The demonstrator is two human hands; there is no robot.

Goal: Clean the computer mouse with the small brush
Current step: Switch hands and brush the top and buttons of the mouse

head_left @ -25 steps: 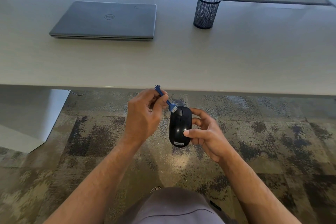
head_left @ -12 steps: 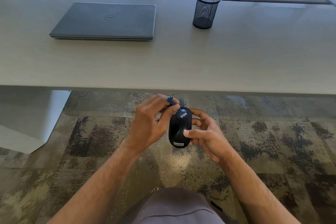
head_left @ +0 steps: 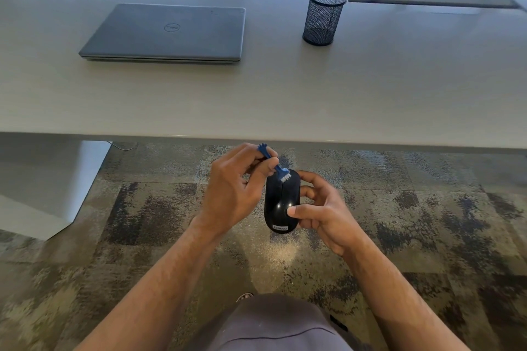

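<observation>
A black computer mouse (head_left: pixel 278 202) is held in the air over the carpet, just in front of the table's near edge. My right hand (head_left: pixel 319 211) grips it from the right, thumb on its top and fingers curled round its far side. My left hand (head_left: pixel 232 191) pinches a small blue brush (head_left: pixel 274 164) with white bristles. The bristles rest on the mouse's far end, near the left button.
A closed grey laptop (head_left: pixel 168 33) lies on the pale table (head_left: pixel 285 94) at the back left. A black mesh pen cup (head_left: pixel 323 16) stands to its right. Patterned carpet (head_left: pixel 427 222) lies below, and my grey-clad knee (head_left: pixel 273 325) shows at the bottom.
The brush has moved back along the mouse's far end: it swept right and inward half a second ago, and now sits further out with its handle tilted up to the left. The mouse stays put.
</observation>
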